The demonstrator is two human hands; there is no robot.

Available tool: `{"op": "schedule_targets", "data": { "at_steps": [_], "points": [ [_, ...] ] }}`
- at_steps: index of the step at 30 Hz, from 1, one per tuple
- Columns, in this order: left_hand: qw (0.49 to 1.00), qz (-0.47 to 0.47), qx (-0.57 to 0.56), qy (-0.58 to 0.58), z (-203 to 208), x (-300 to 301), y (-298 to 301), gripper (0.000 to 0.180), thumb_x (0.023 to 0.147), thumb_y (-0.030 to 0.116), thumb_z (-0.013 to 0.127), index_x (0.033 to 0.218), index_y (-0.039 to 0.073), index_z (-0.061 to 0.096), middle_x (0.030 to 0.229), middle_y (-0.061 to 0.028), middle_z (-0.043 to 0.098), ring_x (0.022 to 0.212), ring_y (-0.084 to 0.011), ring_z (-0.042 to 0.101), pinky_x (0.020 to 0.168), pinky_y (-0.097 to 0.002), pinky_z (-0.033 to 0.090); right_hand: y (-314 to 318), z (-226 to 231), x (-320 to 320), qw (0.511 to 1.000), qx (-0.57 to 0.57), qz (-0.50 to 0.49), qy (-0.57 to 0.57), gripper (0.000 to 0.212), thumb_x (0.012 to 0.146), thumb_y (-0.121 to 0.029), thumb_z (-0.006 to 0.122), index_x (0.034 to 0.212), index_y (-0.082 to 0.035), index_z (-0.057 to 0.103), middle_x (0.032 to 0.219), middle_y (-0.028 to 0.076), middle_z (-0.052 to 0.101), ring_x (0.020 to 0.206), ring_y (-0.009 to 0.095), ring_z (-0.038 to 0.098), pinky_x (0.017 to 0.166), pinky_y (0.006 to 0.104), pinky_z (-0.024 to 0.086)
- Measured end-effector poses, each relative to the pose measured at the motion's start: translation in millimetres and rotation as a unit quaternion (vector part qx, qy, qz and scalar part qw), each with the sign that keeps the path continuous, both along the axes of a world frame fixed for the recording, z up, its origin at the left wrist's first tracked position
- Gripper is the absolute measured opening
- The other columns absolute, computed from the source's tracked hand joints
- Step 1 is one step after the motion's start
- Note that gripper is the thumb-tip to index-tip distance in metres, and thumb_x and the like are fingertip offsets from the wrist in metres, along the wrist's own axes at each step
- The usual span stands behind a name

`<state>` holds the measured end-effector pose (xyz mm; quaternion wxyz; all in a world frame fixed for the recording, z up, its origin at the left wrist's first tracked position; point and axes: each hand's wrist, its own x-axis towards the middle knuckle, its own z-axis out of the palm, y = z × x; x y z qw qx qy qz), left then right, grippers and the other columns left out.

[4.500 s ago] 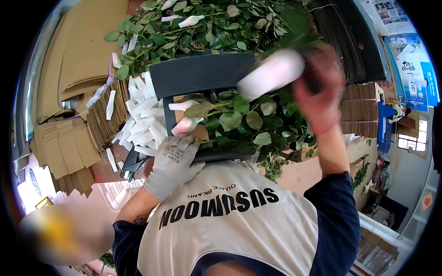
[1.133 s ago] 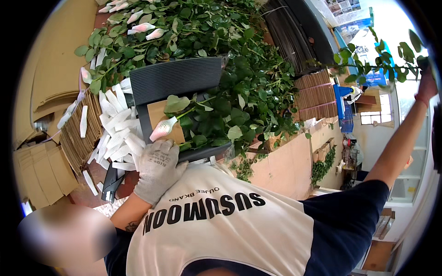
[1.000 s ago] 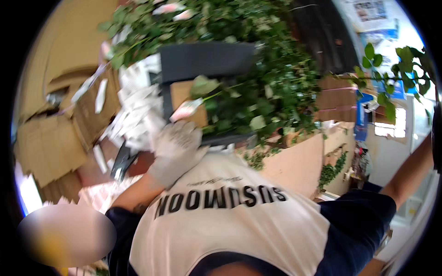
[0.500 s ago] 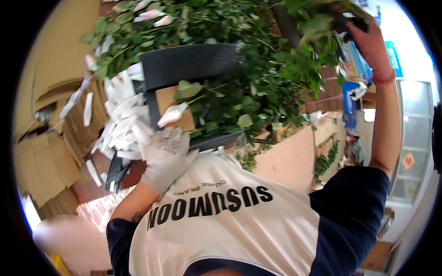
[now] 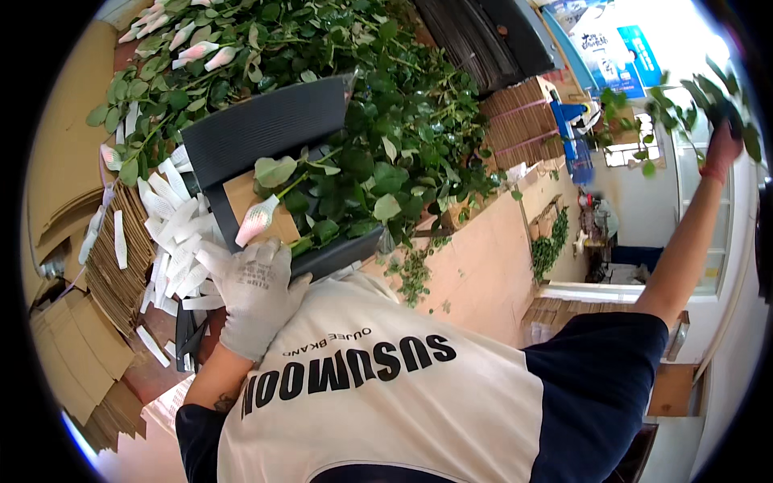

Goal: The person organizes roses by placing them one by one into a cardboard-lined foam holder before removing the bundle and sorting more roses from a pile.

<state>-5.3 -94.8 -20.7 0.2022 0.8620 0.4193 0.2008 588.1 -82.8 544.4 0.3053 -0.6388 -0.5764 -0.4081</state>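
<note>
My left hand, in a pale grey glove, is curled at the near left edge of a black ridged holder. Its fingertips are hidden, and a pile of white sleeves lies against it. Just beyond its fingers, a pink-white rose in a netted sleeve rests over a brown cardboard piece, its leafy stem running to the right. Out at the far right, my right hand, in a red glove with dark fingers, is closed round a leafy stem; the stem's ends are unclear.
Leafy rose stems heap behind the holder, with sleeved blooms at the far left. Flattened cardboard is stacked left. Beyond the heap are a dark stack and bundled cardboard. Cut leaves hang at the table's right edge.
My right hand has swung outward to the right and slightly down, carrying the greenery away from the heap. My left hand stays by the holder as the view shifts.
</note>
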Motion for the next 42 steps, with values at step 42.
{"op": "schedule_targets", "data": {
  "at_steps": [42],
  "points": [
    [0.99, 0.07, -0.117, 0.025, 24, -4, -6, 0.047, 0.071, 0.036, 0.073, 0.104, 0.005, 0.066, 0.103, -0.0084, 0.062, 0.099, -0.0276, 0.057, 0.088, -0.0414, 0.044, 56, -574, -387, 0.731, -0.445, 0.503, -0.121, 0.034, 0.075, -0.019, 0.056, 0.106, -0.008, 0.06, 0.089, 0.004, 0.058, 0.082, 0.021, 0.058, 0.074, 0.0339, 0.043]
  ]
}}
